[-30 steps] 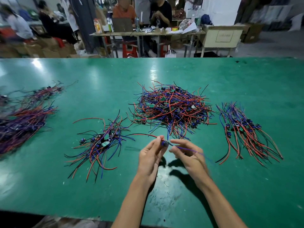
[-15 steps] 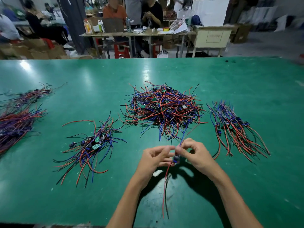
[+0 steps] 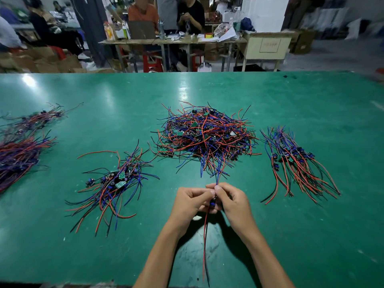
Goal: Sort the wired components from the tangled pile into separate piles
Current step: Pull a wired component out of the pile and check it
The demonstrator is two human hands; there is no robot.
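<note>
- Small dark-blue wired component [image 3: 212, 203] — pinched between both hands above the green desk [image 3: 291, 235], near its front edge; red and black leads hang toward that edge.
- Left hand [image 3: 190, 201] and right hand [image 3: 233, 201]: fingers curled round it.
- Tangled red-blue wire pile [image 3: 205, 136] lies mid-desk.

A green bench [image 3: 291, 235] carries a tangled pile [image 3: 205, 138] of red, blue and black wires at centre. A sorted pile [image 3: 297, 163] lies to its right, another [image 3: 113, 181] to its left, and two more bundles [image 3: 20, 146] at the far left edge.
</note>
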